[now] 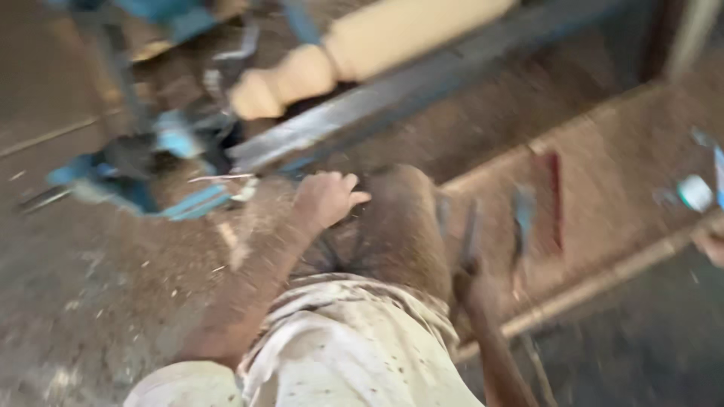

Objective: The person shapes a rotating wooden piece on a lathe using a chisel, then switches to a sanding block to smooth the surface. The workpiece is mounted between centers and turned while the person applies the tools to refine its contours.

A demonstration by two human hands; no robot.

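Note:
My left hand (326,197) rests on my bent knee (400,226) with the fingers loosely spread, holding nothing. My right hand (473,290) is lower right, beside the knee, closed around the lower ends of two dark long metal tools (469,234) that point upward; motion blur hides their tips. Above the left hand, a pale turned wooden spindle (354,53) with rounded beads is mounted over a dark steel lathe bed (377,113). My light dusty shirt (339,354) fills the bottom.
Blue lathe parts (170,139) stand at the left end of the bed. Sawdust covers the floor (90,286). A shallow wooden tray (603,196) with a red strip lies on the right. A bit of another hand (713,247) shows at the right edge.

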